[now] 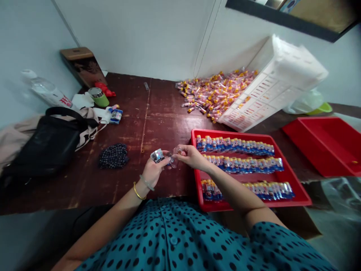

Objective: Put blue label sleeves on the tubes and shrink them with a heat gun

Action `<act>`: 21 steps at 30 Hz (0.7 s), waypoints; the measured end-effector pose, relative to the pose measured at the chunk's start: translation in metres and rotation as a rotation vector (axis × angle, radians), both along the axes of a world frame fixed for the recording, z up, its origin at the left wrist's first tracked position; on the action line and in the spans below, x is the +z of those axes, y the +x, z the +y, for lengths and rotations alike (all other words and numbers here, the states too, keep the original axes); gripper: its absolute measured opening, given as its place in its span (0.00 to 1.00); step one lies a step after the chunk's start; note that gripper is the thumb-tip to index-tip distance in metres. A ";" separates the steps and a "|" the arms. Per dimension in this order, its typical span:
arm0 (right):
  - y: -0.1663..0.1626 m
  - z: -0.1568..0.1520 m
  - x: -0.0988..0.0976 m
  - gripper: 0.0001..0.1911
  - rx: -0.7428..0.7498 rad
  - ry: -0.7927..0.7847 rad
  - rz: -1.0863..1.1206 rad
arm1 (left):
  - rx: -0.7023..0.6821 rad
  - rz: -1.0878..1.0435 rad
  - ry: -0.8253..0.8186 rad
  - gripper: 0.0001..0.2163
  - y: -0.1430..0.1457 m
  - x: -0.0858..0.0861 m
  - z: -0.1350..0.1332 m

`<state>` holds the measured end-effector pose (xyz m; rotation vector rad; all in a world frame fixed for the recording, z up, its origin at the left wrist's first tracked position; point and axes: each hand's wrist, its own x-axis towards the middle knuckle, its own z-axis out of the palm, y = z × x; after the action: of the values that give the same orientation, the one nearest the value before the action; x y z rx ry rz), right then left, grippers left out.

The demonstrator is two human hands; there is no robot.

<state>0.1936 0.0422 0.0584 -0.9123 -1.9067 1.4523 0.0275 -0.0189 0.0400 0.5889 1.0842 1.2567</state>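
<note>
My left hand (153, 170) is closed around a small shiny printed packet (157, 155) at the near middle of the table. My right hand (192, 157) pinches a small clear plastic piece (175, 162) against the left fingers; its exact kind is too small to make out. Right of my hands lies a red tray (200, 190) with three rows of small blue packaged tubes (239, 164) with yellow caps. Behind it spreads a heap of loose clear tubes (217, 94) with yellow ends.
A white plastic basket (270, 90) leans tipped beside the heap. Another red tray (324, 143) stands at the right. On the left are a black bag (47, 139), a water bottle (47, 90), a green can (98, 98), a dark checked cloth (113, 156) and a propped phone (86, 67).
</note>
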 end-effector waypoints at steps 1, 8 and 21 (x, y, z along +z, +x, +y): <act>0.002 0.001 0.001 0.17 0.000 -0.029 0.003 | -0.081 0.025 -0.012 0.16 -0.003 0.000 0.000; 0.028 0.014 0.007 0.21 -0.002 -0.457 0.207 | -0.261 0.083 -0.011 0.13 -0.017 -0.010 -0.005; 0.049 0.008 0.010 0.22 -0.066 -0.435 0.293 | -0.095 0.005 -0.022 0.15 -0.003 -0.001 0.001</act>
<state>0.2430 0.0503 0.0679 -0.8792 -1.3627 1.8831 0.0240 -0.0180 0.0385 0.6200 1.0609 1.1604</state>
